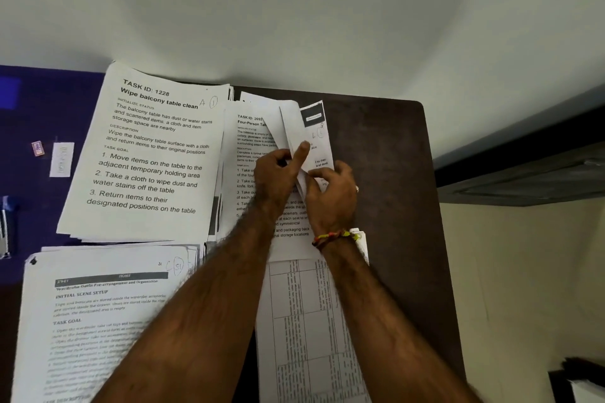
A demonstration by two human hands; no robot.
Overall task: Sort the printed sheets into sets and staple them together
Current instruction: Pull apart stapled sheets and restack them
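Pinching a small bundle of lifted sheets [304, 137] between them, the left hand [278, 173] and the right hand [330, 196] work above the stack headed "TASK ID: 2692" [244, 157], whose second line starts "Four-Person Tab" before the fingers cover it. The left forefinger lies straight along the raised pages with the other fingers curled; the right thumb and fingers grip their lower edge. A coloured thread band [334, 236] circles the right wrist. To the left sits the stack titled "TASK ID: 1228, Wipe balcony table clean" [144, 157], marked "A 1" by pen. Nearer, another stack [91, 321] reads "HOME", "INITIAL SCENE SETUP" and "TASK GOAL", marked "C 51". A gridded printed sheet [304, 337] lies under the right forearm on the dark table [393, 157].
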